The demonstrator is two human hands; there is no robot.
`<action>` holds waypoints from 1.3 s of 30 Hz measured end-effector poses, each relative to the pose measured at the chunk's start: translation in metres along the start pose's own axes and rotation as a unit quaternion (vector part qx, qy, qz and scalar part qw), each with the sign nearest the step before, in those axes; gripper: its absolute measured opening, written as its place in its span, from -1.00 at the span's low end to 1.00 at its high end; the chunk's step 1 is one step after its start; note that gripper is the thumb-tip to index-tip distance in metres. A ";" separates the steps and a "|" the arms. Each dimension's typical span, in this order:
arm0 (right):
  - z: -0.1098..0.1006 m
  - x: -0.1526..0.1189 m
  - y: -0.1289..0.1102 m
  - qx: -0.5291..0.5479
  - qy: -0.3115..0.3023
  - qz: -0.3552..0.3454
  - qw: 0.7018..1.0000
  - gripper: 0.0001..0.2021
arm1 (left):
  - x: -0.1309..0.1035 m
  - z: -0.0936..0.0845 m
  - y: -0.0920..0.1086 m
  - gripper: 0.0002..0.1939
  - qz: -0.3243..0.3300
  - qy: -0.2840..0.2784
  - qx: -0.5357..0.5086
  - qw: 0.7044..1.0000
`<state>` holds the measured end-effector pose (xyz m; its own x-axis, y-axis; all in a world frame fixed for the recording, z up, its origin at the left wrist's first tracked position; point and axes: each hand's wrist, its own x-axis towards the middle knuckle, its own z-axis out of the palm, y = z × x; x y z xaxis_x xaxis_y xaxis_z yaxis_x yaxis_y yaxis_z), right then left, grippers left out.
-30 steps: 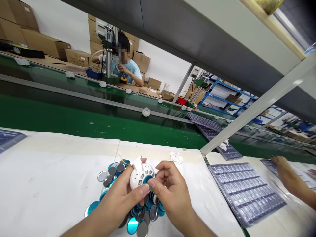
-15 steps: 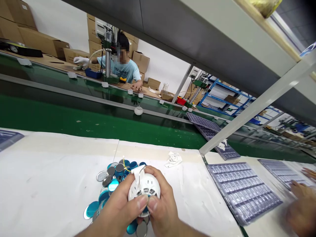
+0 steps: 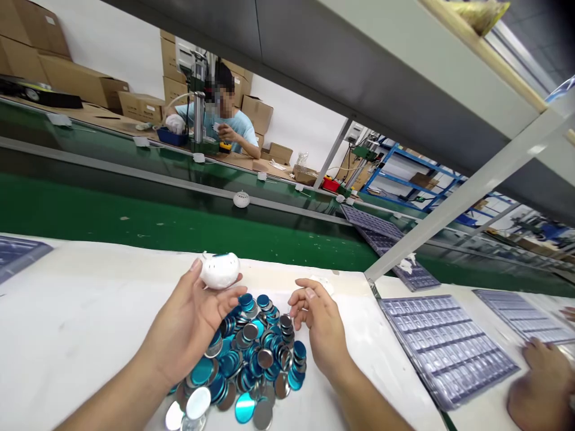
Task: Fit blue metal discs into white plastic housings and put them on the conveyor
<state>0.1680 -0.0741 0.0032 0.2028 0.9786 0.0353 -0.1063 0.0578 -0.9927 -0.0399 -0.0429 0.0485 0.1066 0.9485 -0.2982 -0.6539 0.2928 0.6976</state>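
Observation:
A white round plastic part [image 3: 220, 270] rests in my left hand [image 3: 182, 320], held at the fingers and thumb above the table's far side. My right hand [image 3: 321, 323] is to the right of the disc pile, its fingers curled loosely and slightly apart, with nothing visible in them. Between and below the hands lies a heap of round discs [image 3: 265, 358], some blue, some silver. Behind my right fingers, a crumpled white tissue [image 3: 324, 284] is partly hidden.
Clear plastic trays [image 3: 449, 347] lie on the right, beside another person's hand [image 3: 545, 377]. A green conveyor [image 3: 135, 218] crosses beyond the table, carrying a white round part [image 3: 241, 199]. Opposite sits a person [image 3: 242, 129] at a press. A slanted white post [image 3: 431, 221] stands right.
My hands have separated; the left took the white part up and left, while the right let go and moved right. The disc heap is uncovered. The person opposite has raised a hand holding something small.

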 end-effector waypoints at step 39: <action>-0.005 -0.007 0.005 -0.388 -0.242 -0.104 0.883 -0.39 | 0.009 -0.033 -0.028 -0.26 0.206 -0.169 0.794 0.547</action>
<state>0.1708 -0.0819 -0.0023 -0.3202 0.9435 0.0854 0.6222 0.2775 -0.7320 -0.0449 -0.0469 0.0050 0.5020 0.8636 0.0474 0.7712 -0.4718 0.4274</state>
